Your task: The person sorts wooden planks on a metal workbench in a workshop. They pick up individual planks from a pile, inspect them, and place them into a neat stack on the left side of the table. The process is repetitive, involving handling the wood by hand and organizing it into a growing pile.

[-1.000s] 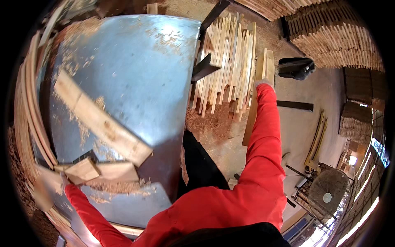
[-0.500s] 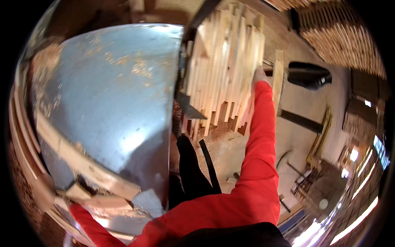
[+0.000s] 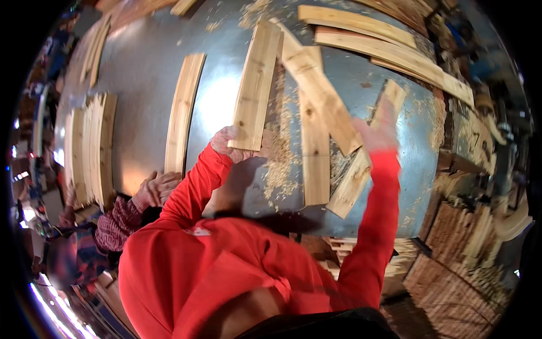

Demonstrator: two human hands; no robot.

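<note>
The left hand (image 3: 234, 144) grips the near end of a pale wooden slat (image 3: 255, 85) lying on the grey metal table (image 3: 147, 68). The right hand (image 3: 377, 127), blurred, touches a slanted slat (image 3: 364, 164) near the table's front edge; its grip cannot be told. Open metal lies between the slats, and another person's hand (image 3: 161, 186) rests at the table's near edge.

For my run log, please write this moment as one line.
left hand: grips end of wood slat | right hand: blurred, on angled slat | surface: sawdust-covered metal table | co-worker's hand at table edge

Grey metal table (image 3: 147, 73) w/ scattered wood slats (image 3: 257, 85), sawdust (image 3: 279, 169), slat stack (image 3: 93, 147) at left.
</note>
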